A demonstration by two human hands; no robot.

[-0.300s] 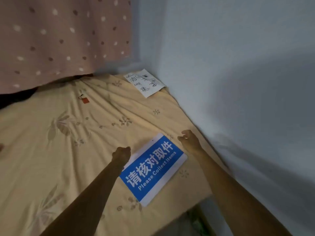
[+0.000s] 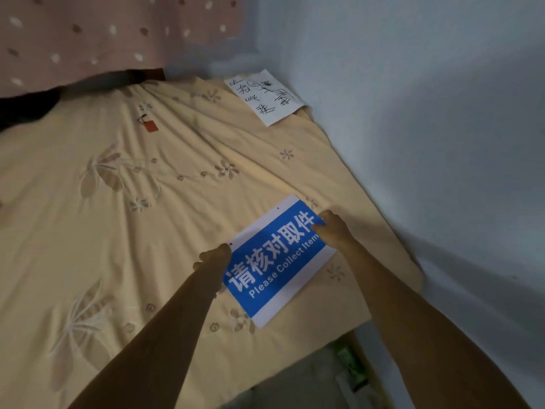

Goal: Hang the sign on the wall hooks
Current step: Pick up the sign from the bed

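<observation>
Both hands' fingers (image 2: 320, 221) pinching flat blue-and-white rectangular plastic sign (image 2: 277, 261) edges on bed; thin grip risking slip when lifting.

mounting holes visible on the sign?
2. Both on the top white border of the sign: one near the left corner by the left hand, one toward the right, up-left of the right hand. More may be hidden under the hands.
</observation>
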